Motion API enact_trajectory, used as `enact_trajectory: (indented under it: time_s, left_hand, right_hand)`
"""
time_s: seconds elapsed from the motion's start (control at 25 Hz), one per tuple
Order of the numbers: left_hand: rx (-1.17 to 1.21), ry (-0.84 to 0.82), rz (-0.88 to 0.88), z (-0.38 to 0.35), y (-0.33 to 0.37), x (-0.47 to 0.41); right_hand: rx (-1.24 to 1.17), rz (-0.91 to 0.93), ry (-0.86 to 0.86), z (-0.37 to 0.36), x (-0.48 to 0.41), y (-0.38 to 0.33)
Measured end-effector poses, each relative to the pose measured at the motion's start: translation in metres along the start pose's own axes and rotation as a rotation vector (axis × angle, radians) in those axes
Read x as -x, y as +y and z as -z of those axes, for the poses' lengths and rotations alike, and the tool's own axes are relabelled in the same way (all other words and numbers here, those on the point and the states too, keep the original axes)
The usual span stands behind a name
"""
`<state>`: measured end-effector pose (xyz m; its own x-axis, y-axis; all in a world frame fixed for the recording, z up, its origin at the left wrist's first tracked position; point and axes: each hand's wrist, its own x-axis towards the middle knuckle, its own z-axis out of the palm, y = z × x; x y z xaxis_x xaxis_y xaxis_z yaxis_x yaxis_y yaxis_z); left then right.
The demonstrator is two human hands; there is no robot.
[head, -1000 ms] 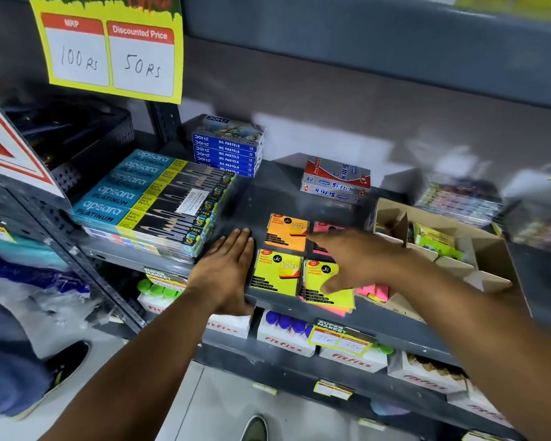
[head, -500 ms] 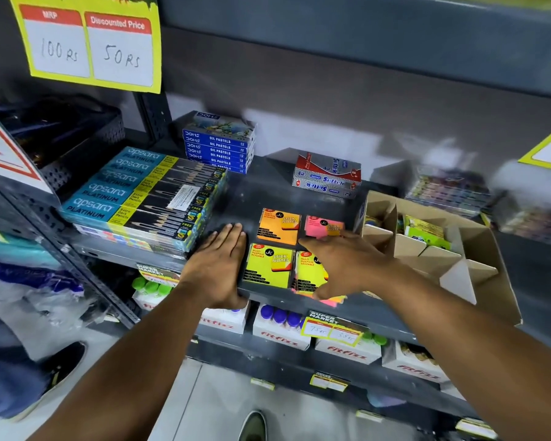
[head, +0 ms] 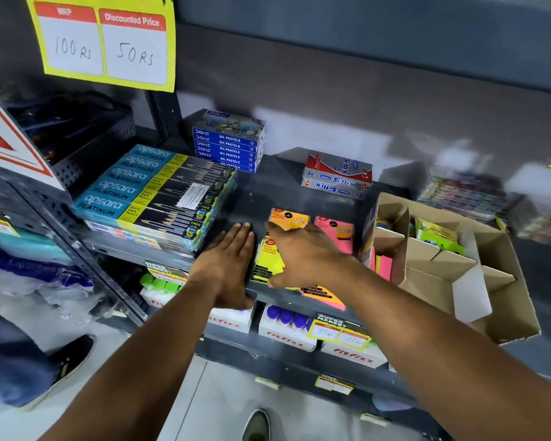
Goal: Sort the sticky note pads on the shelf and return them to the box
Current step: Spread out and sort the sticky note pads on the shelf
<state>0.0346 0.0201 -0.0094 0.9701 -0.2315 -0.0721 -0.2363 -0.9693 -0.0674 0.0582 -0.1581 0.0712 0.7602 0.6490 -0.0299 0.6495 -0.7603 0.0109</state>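
Note:
Several sticky note pads lie on the grey shelf: an orange pad, a pink pad, a yellow pad and an orange-pink pad hanging over the front edge. My right hand lies spread over the yellow pad, fingers apart, gripping nothing. My left hand rests flat on the shelf just left of the pads. The open cardboard box with dividers stands to the right, with green-yellow pads in a rear compartment and pink and yellow notes at its left side.
Apsara pencil packs are stacked to the left, Doms oil pastel boxes behind them, and a red-grey box sits at the back. Fitfizz boxes fill the shelf below. A price sign hangs above.
My right hand has moved left from the yellow pad near the box onto the yellow pad by my left hand. The left hand has stayed flat on the shelf.

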Motion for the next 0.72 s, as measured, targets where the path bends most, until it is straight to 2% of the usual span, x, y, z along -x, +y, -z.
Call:
enact_trajectory:
  time_s: [0.32,0.48,0.64,0.72]
  left_hand:
    - [0.011,0.014,0.007,0.000,0.000,0.000]
    - [-0.006,0.027,0.000,0.001,0.001,0.002]
    - [-0.003,0.040,-0.012,0.003,0.000,0.004]
    - [0.007,0.033,-0.020,0.004,0.000,0.005]
  right_hand:
    - [-0.010,0.004,-0.022,-0.008,-0.003,-0.006]
    - [-0.080,-0.086,0.022,0.018,0.011,0.021]
    - [0.100,-0.054,-0.219,0.022,0.043,0.046]
    - [0.129,-0.050,-0.246,0.014,0.049,0.047]
